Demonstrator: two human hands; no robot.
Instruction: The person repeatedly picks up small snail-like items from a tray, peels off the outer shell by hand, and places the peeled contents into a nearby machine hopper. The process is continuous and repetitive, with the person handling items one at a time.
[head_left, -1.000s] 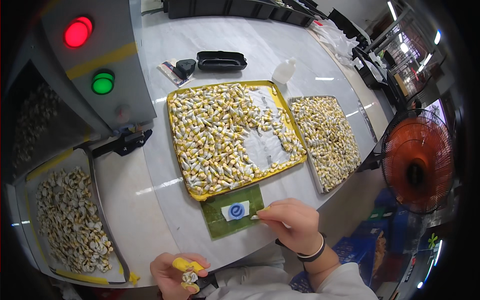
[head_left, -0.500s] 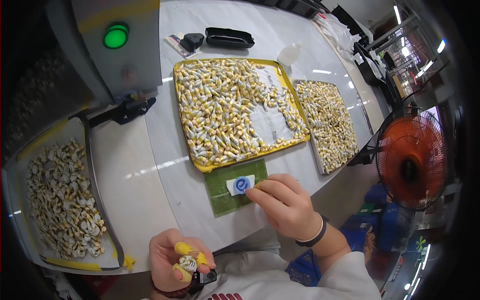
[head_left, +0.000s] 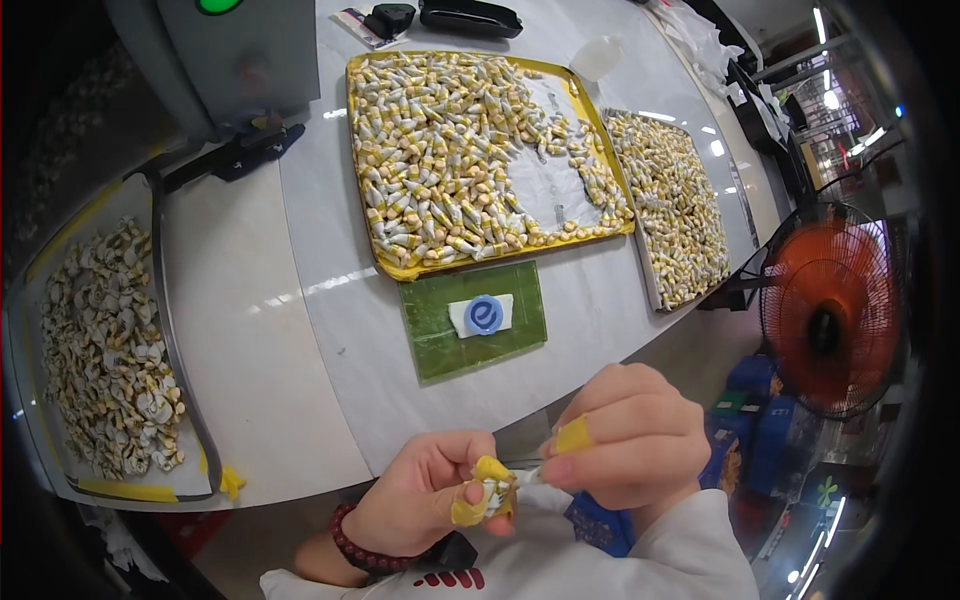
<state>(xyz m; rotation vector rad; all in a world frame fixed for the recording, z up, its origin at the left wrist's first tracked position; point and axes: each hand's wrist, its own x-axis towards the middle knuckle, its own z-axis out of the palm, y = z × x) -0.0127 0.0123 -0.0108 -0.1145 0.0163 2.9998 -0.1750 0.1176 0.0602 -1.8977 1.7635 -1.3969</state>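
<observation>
My left hand [head_left: 420, 495], with yellow covers on its fingertips, is closed around a small crumpled white-and-yellow wrapped piece [head_left: 497, 492] near my body. Just to its right, my right hand [head_left: 640, 440] pinches the pale tip of a small piece [head_left: 535, 478], which touches or nearly touches what the left holds; the fingers hide much of it. Yellow tape wraps one right finger. On the table beyond lies a green pad [head_left: 430, 352] bearing a white patch with a round blue disc [head_left: 484, 315].
Behind the pad stands a yellow-rimmed tray [head_left: 450, 266] of small white-and-yellow wrapped cones. A second full tray [head_left: 675, 210] is to its right. At left is a tray of crumpled pieces [head_left: 115, 350] beside a grey machine [head_left: 250, 65]. An orange fan [head_left: 825, 310] stands at right.
My right hand has left the blue disc and come back toward my body, meeting my left hand. The left hand has moved up and to the right. The view has tilted downward.
</observation>
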